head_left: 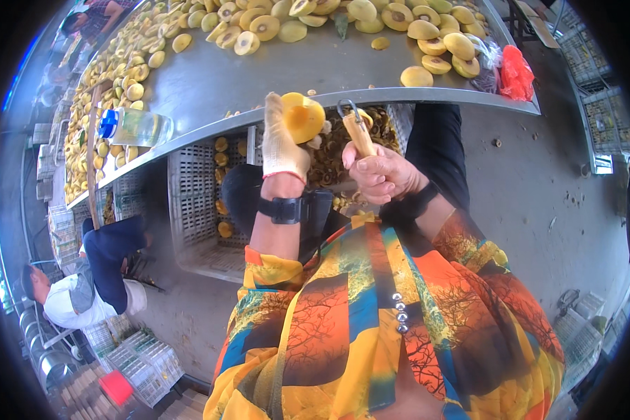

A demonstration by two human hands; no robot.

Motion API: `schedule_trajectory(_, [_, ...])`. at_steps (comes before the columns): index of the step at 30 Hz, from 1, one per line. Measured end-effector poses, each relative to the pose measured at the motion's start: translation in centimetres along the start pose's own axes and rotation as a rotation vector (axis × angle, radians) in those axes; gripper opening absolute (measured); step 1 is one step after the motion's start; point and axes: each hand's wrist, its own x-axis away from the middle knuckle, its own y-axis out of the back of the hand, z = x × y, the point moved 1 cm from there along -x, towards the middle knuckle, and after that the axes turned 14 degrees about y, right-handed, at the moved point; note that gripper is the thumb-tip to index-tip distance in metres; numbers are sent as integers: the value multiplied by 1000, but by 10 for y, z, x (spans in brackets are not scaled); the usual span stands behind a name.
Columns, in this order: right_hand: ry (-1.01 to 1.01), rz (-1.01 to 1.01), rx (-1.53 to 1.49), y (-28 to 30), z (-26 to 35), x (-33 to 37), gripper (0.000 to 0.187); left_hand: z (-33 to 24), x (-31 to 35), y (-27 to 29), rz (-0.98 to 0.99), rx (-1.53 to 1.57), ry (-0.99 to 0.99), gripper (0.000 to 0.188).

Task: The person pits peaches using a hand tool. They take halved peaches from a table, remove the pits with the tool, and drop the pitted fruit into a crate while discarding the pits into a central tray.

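Yellow fruit [303, 117] sat gripped in the gloved left hand [281, 143] just below the table edge [371, 96]; the right hand [381, 173], fist closed around a wooden-handled corer [357, 129], seemed mid-coring, needing a steady twist.

Looks like a fruit-processing shed, not a home kitchen: long steel worktop [273, 70] piled with halved yellow fruit [266, 26], stacked plastic crates [147, 360] on a bare concrete floor [539, 203], another worker [84, 294] seated far left.

A long grey metal bench [259, 73] carries heaps of halved yellow fruit [427, 31], a clear plastic bottle [136, 127] lying sideways, and a red bag [516, 73] at its end.
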Motion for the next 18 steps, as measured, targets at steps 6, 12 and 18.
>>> schedule_trajectory(6, [-30, 28, 1940, 56, -26, -1, 18, -55, 33, 96, -518, -298, -589, 41])
schedule_trajectory(12, [114, -65, 1864, 40, -24, 12, 20, -92, 36, 82, -858, -1263, -821, 34])
schedule_trajectory(18, [258, -179, 1809, 41, -5, 45, 17, -9, -39, -131, -133, -1731, -616, 41])
